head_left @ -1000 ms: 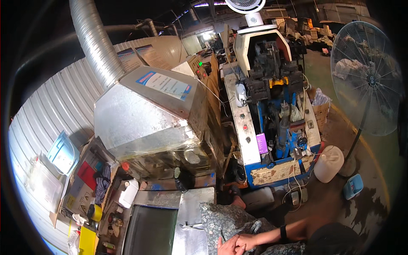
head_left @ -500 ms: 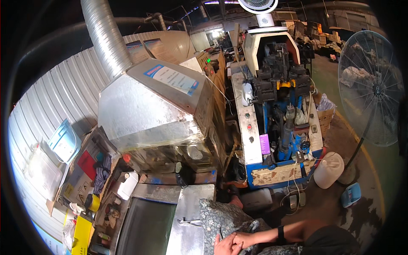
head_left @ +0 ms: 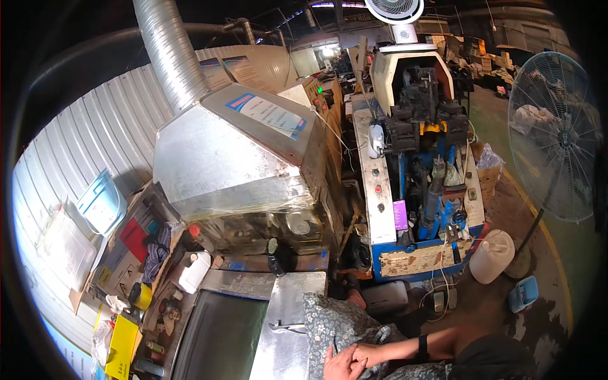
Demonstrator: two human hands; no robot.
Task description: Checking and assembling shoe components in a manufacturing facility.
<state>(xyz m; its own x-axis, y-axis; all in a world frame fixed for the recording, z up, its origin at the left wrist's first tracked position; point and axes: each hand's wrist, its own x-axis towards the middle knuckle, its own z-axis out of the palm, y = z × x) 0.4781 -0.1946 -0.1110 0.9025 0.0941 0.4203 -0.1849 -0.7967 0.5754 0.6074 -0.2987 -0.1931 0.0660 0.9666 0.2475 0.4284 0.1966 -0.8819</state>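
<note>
My two hands rest against each other low in the head view, over a dark grey flower-patterned cloth (head_left: 339, 320) that covers my lap. The fingers of my left hand (head_left: 341, 365) are spread apart, with no object visible in them. My right hand (head_left: 369, 354) comes in from the right, a black band on its wrist, and meets the left; its fingers are mostly hidden there. Just left of the cloth, a small metal tool with two handles (head_left: 286, 327) lies on a shiny metal plate (head_left: 288, 297), touched by neither hand.
A dark conveyor belt (head_left: 225, 329) runs beside the plate, below a metal hood (head_left: 221, 158). Ahead stands a blue and white machine (head_left: 383, 221). To the right are a white jug (head_left: 492, 256), a blue container (head_left: 524, 291) and a large fan (head_left: 551, 136). A cluttered shelf (head_left: 155, 297) stands left.
The whole view has shifted slightly, so the scene sits a little farther right and the machines a little lower. My hands stay together on the cloth.
</note>
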